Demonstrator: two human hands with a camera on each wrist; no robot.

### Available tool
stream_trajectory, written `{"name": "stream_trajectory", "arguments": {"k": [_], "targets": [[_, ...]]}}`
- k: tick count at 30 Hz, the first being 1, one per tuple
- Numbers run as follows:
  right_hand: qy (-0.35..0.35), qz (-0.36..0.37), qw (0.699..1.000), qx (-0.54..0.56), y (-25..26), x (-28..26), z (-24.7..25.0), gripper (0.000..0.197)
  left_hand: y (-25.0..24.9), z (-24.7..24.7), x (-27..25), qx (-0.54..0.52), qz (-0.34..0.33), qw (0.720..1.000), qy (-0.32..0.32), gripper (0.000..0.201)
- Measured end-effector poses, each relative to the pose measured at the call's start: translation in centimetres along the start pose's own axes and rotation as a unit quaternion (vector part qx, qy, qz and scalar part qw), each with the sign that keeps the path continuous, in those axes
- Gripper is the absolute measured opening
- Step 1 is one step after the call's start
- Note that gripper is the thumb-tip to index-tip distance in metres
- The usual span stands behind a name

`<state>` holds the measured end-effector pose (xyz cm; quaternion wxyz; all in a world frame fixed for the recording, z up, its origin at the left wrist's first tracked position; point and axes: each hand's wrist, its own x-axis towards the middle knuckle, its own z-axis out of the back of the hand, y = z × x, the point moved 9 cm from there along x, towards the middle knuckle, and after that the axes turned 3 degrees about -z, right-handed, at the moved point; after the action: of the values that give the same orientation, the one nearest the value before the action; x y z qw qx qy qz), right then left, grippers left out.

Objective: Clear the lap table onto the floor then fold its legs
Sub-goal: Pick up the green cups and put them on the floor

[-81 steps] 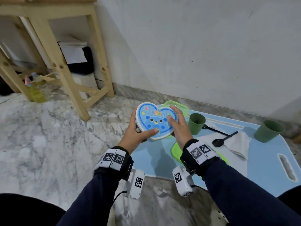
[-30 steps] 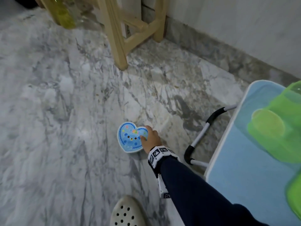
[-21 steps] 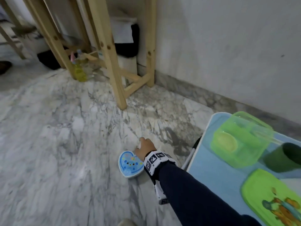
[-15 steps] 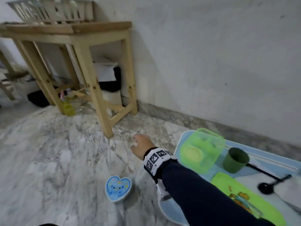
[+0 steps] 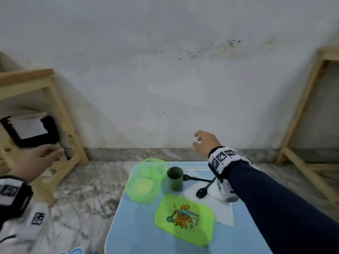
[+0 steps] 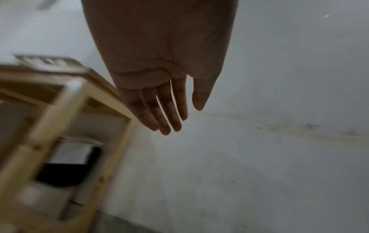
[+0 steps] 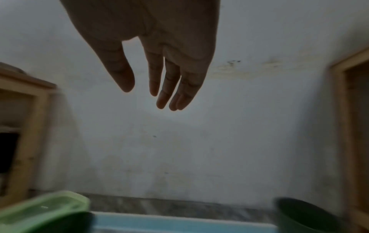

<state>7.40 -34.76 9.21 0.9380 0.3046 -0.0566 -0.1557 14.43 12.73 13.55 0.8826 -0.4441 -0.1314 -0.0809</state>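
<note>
The light blue lap table (image 5: 135, 233) stands on the marble floor. On it are a clear green lunch box (image 5: 146, 180), its green lid with a cartoon print (image 5: 185, 219), a dark green cup (image 5: 175, 178), two black spoons (image 5: 201, 189) and a white napkin (image 5: 223, 211). Another dark green cup (image 7: 303, 216) shows in the right wrist view. My right hand (image 5: 203, 142) hovers empty above the table's far edge, fingers loose. My left hand (image 5: 42, 158) is raised over the floor at left, fingers straight, holding nothing. A sliver of the blue heart box (image 5: 73, 251) lies on the floor.
A wooden stand (image 5: 62, 114) with a black and white item beneath it is at the left by the wall. Another wooden frame (image 5: 300, 114) leans at the right. The white wall (image 5: 165, 88) runs close behind the table.
The blue heart box was set on the floor and let go. Both hands have come up and the view has swung back to the lap table; the right hand now hovers over its far edge.
</note>
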Motion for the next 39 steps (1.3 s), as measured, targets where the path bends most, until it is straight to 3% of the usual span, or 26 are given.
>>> {"name": "stream_trajectory", "arguments": {"k": [2, 5, 8, 12, 16, 20, 24, 29, 34, 39], "targets": [[-0.007, -0.048, 0.999, -0.024, -5.4, 0.1, 1.3, 0.042, -4.5, -7.6, -1.2, 0.071, -0.005, 0.996, 0.056, 0.016], [-0.025, -0.113, 0.992, -0.059, -12.5, -0.2, 2.3, 0.043, -7.1, -20.8, -2.7, 0.060, -0.032, 0.984, 0.164, 0.025], [-0.034, -0.162, 0.982, -0.095, -17.5, -0.4, 2.5, 0.049, -7.1, -30.2, -5.0, 0.068, -0.024, 0.964, 0.256, 0.053], [-0.028, -0.198, 0.973, -0.112, -21.6, 0.2, 2.2, 0.062, -7.8, -37.0, -6.9, 0.166, -0.064, 0.924, 0.339, 0.095], [-0.010, -0.201, 0.975, -0.098, -23.3, 1.8, 0.8, 0.072, -6.9, -39.4, -6.6, 0.224, -0.073, 0.893, 0.384, 0.098], [0.017, -0.203, 0.973, -0.105, -23.8, 3.4, -1.0, 0.069, -6.9, -39.8, -5.9, 0.196, -0.073, 0.909, 0.361, 0.079], [0.025, -0.206, 0.971, -0.117, -24.2, 4.3, -2.1, 0.064, -6.4, -40.0, -5.8, 0.208, -0.084, 0.904, 0.365, 0.076], [-0.003, -0.201, 0.976, -0.088, -24.4, 4.5, -2.5, 0.060, -6.6, -40.3, -6.1, 0.245, -0.139, 0.878, 0.388, 0.076], [-0.012, -0.201, 0.976, -0.084, -24.5, 4.7, -2.8, 0.059, -6.8, -39.1, -5.9, 0.301, -0.198, 0.860, 0.360, 0.083], [-0.023, -0.201, 0.976, -0.076, -24.1, 4.6, -2.0, 0.060, -5.2, -37.7, -5.2, 0.302, -0.124, 0.875, 0.358, 0.091]]}}
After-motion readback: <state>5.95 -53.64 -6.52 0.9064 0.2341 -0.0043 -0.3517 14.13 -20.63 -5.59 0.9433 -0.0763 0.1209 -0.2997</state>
